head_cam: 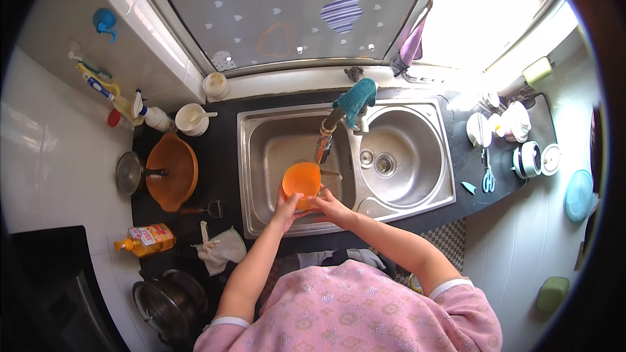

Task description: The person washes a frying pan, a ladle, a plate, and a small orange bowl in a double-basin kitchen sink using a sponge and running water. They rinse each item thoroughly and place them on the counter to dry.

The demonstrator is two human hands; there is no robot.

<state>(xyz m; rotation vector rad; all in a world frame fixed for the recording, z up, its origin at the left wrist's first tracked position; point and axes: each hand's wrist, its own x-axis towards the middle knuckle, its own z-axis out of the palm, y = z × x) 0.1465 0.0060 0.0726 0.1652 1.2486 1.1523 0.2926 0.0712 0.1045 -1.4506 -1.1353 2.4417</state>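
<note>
Both my hands hold an orange plastic bowl [301, 179] over the rectangular basin of a steel double sink [264, 156]. My left hand [287, 208] grips its left and near side; my right hand [332, 208] has its fingers at the bowl's lower right. A faucet [324, 139], with a teal knitted cloth [356, 100] draped over its top, reaches down to just above the bowl. A pale handle-like piece [332, 175] shows right of the bowl; what it belongs to is hidden. The round basin [406, 156] lies to the right, its drain strainer visible.
On the left stand an orange-brown plastic basin [171, 171], a pump bottle [146, 240], a peeler [214, 209], a cloth [222, 252] and a metal pot [168, 303]. Scissors [488, 181], a small blue sheath [468, 187] and white dishes [517, 120] lie right.
</note>
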